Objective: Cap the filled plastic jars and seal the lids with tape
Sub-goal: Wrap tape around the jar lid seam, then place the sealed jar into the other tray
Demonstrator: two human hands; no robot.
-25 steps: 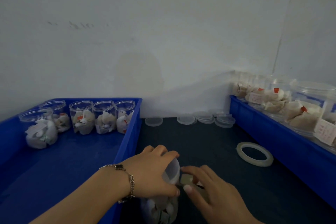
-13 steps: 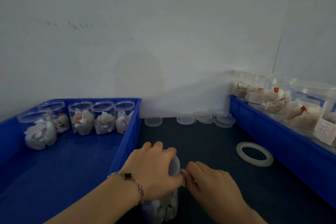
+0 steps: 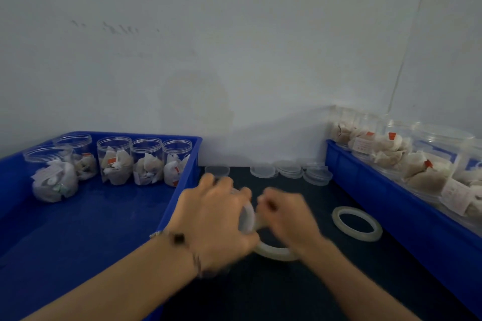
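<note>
Along the desk's left edge, five open jars [image 3: 114,160] wait in the blue tray [image 3: 86,219]. Mid-desk, left hand [image 3: 216,219] grips the capped jar [image 3: 247,219] — right hand [image 3: 285,217] apparently pinches tape — sealing underway; wrapping round comes next.

Both hands [image 3: 250,219] on a capped jar [image 3: 247,217]

white paper labels [image 3: 362,144] on bagged contents in jars, print too blurred to read
</note>
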